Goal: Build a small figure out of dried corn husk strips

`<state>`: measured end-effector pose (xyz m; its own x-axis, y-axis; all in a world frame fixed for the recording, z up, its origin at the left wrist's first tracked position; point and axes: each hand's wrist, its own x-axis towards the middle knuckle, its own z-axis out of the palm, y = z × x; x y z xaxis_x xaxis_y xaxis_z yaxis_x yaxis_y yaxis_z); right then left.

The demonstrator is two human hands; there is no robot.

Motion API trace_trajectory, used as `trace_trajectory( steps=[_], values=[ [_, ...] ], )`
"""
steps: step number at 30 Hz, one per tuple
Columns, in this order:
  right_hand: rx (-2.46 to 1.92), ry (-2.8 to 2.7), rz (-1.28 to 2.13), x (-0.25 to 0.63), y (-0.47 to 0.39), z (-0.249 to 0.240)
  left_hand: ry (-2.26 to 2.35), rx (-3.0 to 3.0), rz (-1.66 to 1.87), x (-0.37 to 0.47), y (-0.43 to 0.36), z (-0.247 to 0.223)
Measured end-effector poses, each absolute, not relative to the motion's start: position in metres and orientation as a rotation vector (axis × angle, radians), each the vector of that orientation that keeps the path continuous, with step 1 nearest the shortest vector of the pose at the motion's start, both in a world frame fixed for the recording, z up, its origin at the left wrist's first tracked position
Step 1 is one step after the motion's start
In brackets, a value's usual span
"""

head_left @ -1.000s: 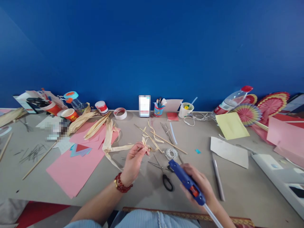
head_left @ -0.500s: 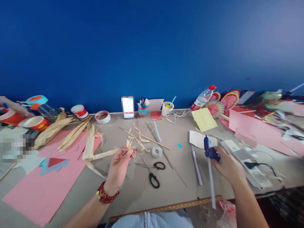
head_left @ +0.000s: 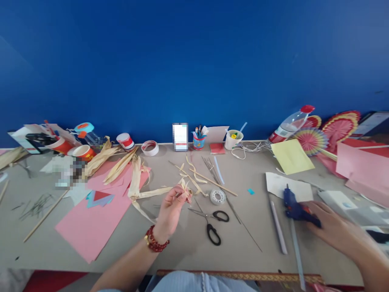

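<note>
Between the thumb and fingers of my left hand (head_left: 170,213) is a small flower of pale husk strips (head_left: 184,186), pinkish at its lower part. A red bead bracelet circles that wrist. My right hand (head_left: 330,223) is at the handle of a blue glue gun (head_left: 291,202), its fingers partly hidden behind the handle. The gun's nozzle points away from me over white paper (head_left: 273,184), and a long translucent glue stick (head_left: 297,255) trails from its back. Black-handled scissors (head_left: 209,223) lie spread beside my left hand, near a roll of clear tape (head_left: 218,197).
Pink paper sheets (head_left: 88,231) and dried corn husks (head_left: 114,176) lie to the left. A phone (head_left: 180,138), a cup of brushes (head_left: 198,141) and a white cup (head_left: 232,142) line the wall. A plastic bottle (head_left: 288,125), paper fans (head_left: 311,141) and a power strip (head_left: 343,202) are right.
The view has swung left, so things sit further right. The glue gun has turned, its handle now pointing right, and lies lower over the table by the white paper. My left hand keeps the flower.
</note>
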<state>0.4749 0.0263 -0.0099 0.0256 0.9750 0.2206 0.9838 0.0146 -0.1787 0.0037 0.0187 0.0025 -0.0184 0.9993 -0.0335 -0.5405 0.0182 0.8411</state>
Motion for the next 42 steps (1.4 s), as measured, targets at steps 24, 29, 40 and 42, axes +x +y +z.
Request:
trace_trajectory(
  steps=[24,29,40,42],
  values=[
    [-1.131,-1.741,0.935,0.176,0.028,0.018,0.822,0.741,1.432,0.000,0.014,0.004],
    [-1.482,-2.052,0.332,0.213,0.061,0.013,0.813,0.752,1.407,-0.001,0.016,-0.001],
    [-1.748,-2.325,0.056,0.204,0.107,-0.027,0.738,0.694,1.414,-0.004,0.019,-0.002],
    [-1.750,-2.312,0.050,0.205,0.107,-0.029,0.742,0.685,1.412,-0.003,0.019,-0.002]
  ],
)
